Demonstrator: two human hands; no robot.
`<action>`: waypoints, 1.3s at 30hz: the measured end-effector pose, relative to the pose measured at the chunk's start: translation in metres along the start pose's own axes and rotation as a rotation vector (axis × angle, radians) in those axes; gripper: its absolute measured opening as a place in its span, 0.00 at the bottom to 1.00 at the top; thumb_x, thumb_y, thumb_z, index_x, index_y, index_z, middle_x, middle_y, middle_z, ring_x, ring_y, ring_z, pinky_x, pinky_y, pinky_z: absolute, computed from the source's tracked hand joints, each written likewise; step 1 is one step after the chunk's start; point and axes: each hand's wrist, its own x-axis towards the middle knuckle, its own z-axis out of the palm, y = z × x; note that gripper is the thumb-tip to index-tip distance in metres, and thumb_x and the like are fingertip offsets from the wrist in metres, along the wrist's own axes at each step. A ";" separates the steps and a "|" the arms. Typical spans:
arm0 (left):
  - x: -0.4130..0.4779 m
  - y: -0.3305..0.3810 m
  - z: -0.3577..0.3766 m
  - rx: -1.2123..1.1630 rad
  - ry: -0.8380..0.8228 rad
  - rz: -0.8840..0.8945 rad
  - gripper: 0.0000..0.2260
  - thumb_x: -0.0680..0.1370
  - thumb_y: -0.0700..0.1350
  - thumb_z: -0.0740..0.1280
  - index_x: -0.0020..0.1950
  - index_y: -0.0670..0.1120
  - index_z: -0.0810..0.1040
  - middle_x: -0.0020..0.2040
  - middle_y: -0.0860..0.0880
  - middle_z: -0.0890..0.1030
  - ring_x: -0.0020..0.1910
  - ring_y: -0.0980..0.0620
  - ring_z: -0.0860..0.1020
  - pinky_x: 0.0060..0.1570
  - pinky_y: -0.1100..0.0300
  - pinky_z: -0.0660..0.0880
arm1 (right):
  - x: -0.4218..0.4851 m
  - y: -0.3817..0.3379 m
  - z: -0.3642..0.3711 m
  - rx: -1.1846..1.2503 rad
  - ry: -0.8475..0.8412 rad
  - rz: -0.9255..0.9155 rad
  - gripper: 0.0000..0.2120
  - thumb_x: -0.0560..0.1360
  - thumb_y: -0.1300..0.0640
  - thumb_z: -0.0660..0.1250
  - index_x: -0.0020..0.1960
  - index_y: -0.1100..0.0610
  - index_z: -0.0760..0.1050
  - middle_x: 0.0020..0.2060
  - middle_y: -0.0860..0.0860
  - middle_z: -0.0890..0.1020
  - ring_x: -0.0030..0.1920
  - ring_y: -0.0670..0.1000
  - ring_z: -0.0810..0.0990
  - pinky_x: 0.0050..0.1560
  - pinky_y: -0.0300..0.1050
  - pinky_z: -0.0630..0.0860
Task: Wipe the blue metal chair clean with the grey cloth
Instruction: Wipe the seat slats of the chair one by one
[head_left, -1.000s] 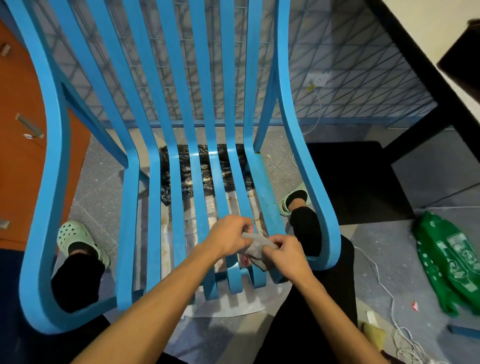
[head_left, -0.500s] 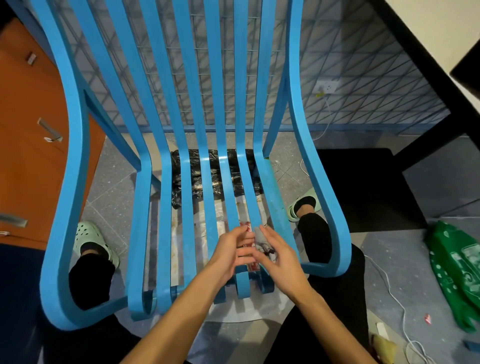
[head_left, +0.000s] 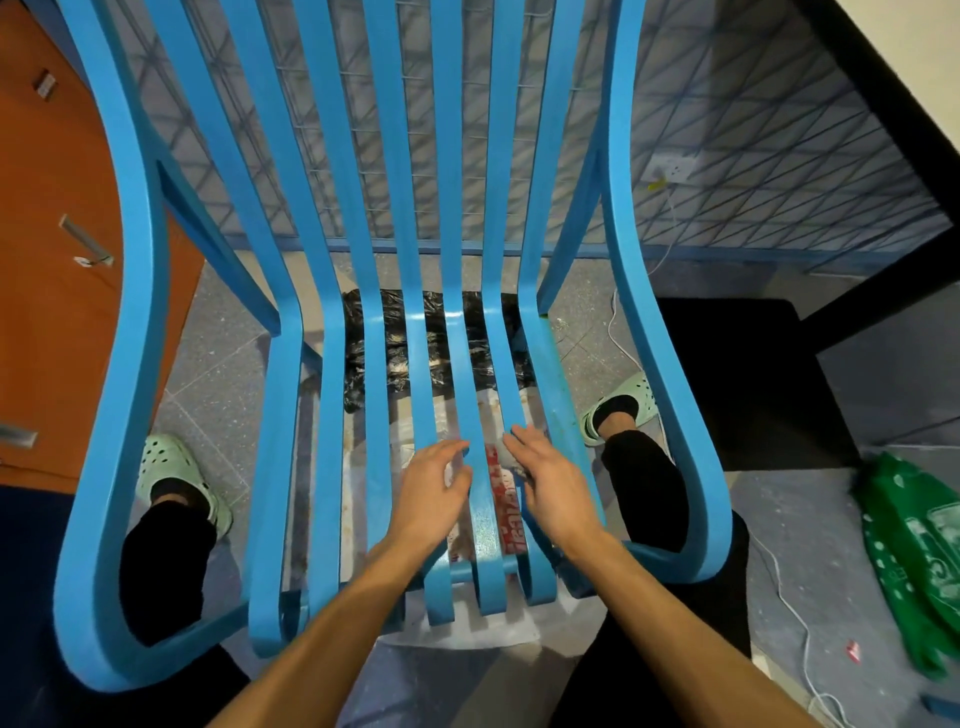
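Blue metal chair (head_left: 137, 322) is viewed from above by the head camera, with its seat slats running toward the wearer. Grey cloth (head_left: 511, 462) is mostly hidden. A small patch shows at the thumb side of the right hand (head_left: 550, 491), which is laid flat on it, fingers straight, on a right-of-centre seat slat. Left hand (head_left: 434, 491) is loosely spread over the neighbouring slat and holds nothing. Risk judged: the cloth is pressed, not gripped, so a stroke could drop it through the slat gap onto the printed sheet (head_left: 506, 519) below.
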 end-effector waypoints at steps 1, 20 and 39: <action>0.004 -0.003 0.000 0.061 -0.005 0.052 0.17 0.82 0.44 0.64 0.71 0.50 0.74 0.72 0.52 0.73 0.73 0.52 0.67 0.74 0.54 0.60 | -0.009 -0.003 0.005 0.002 -0.005 0.015 0.27 0.79 0.64 0.63 0.76 0.53 0.65 0.76 0.49 0.62 0.77 0.49 0.59 0.77 0.45 0.55; 0.059 -0.016 0.011 0.477 -0.061 0.157 0.32 0.78 0.62 0.36 0.81 0.54 0.43 0.80 0.55 0.38 0.79 0.55 0.37 0.72 0.51 0.31 | 0.053 -0.001 0.001 -0.139 0.238 -0.098 0.16 0.78 0.58 0.67 0.65 0.50 0.75 0.55 0.47 0.73 0.55 0.48 0.73 0.51 0.49 0.76; 0.102 0.004 0.017 0.665 -0.141 0.007 0.41 0.80 0.64 0.53 0.79 0.45 0.32 0.78 0.46 0.29 0.78 0.46 0.31 0.71 0.38 0.31 | 0.215 0.004 -0.014 -0.186 0.182 -0.102 0.17 0.74 0.67 0.69 0.61 0.56 0.80 0.50 0.51 0.77 0.51 0.53 0.73 0.51 0.51 0.76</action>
